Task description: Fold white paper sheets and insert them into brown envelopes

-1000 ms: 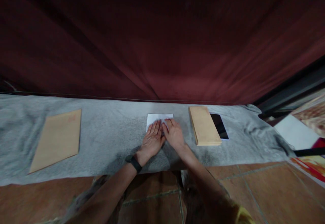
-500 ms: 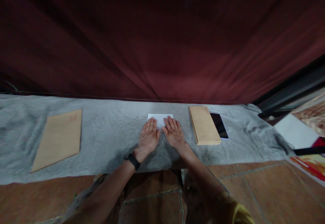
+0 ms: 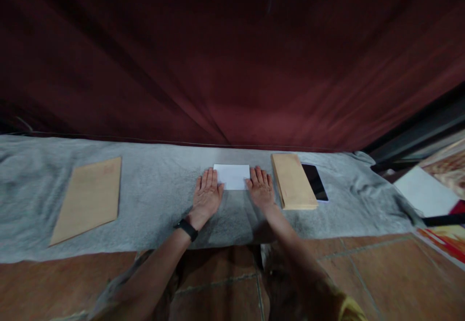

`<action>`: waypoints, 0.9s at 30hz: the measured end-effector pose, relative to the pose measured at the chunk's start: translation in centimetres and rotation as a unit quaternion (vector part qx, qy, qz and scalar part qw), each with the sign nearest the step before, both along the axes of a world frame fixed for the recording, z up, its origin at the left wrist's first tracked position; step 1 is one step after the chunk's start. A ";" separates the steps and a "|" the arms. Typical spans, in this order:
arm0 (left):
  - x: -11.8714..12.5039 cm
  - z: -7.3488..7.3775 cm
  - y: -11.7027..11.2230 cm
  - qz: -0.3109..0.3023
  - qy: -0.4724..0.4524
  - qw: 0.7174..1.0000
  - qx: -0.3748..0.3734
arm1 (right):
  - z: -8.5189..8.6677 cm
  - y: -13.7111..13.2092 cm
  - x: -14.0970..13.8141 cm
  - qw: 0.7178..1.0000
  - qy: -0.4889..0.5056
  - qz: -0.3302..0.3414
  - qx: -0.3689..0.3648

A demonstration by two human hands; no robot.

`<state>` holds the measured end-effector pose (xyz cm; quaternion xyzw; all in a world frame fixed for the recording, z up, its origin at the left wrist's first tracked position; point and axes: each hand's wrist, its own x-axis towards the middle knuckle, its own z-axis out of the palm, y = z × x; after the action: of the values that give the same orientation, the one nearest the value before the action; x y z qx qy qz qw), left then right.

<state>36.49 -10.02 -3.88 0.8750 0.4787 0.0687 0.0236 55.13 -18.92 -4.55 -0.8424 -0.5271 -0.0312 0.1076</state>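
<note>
A small white rectangle of paper [image 3: 234, 177] lies flat on the grey cloth, between my two hands; whether it is folded I cannot tell. My left hand [image 3: 208, 194] rests palm down at the paper's left edge, fingers stretched out and thumb touching its lower left corner. At the right edge my right hand [image 3: 261, 186] lies flat too, its thumb at the paper's side. Neither hand grips anything. Just right of my right hand sits a stack of brown envelopes [image 3: 295, 181].
A dark-screened phone or tablet [image 3: 315, 182] lies partly under the brown stack. Far left is another brown envelope [image 3: 89, 197]. The grey cloth [image 3: 156, 190] covers a long narrow surface before a dark red curtain [image 3: 232, 69]. Tiled floor [image 3: 378, 267] shows below.
My hands have slid apart from the middle of the white paper to its two sides, so its whole face now shows. The view has shifted slightly.
</note>
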 end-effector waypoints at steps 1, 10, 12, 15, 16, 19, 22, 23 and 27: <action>0.0 0.0 0.0 0.000 0.003 1.000 0.000 | 0.0 0.0 0.3 1.000 0.001 -0.003 0.013; -0.4 0.6 0.2 -0.032 -0.002 0.999 -0.008 | 1.3 2.4 0.2 0.994 0.045 0.085 0.053; -0.5 0.8 0.4 -0.043 -0.004 0.999 -0.010 | 1.2 3.1 -0.2 0.993 0.054 0.095 0.033; -0.9 0.9 0.9 -0.059 -0.003 0.998 -0.021 | 1.1 3.8 -0.4 0.994 0.054 0.095 0.020; -1.1 0.9 1.0 -0.064 -0.002 0.998 -0.026 | 1.1 4.0 -0.3 0.994 0.053 0.092 0.019; -1.6 0.9 1.5 -0.082 -0.005 0.996 -0.033 | 1.5 4.4 -0.1 0.995 0.049 0.081 0.016; -1.9 1.0 1.8 -0.097 -0.015 0.994 -0.040 | 2.4 4.7 -0.1 0.997 0.048 0.062 0.003; -2.0 1.1 1.8 -0.098 -0.018 0.994 -0.046 | 2.7 4.8 -0.1 0.997 0.050 0.052 -0.003; -2.0 1.6 1.9 -0.087 -0.041 0.993 -0.074 | 3.8 5.0 0.5 0.993 0.121 0.008 -0.016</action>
<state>34.53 -8.15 -2.27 0.9056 0.4033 0.0662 0.1135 55.59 -13.93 -0.77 -0.8372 -0.5176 0.0800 0.1573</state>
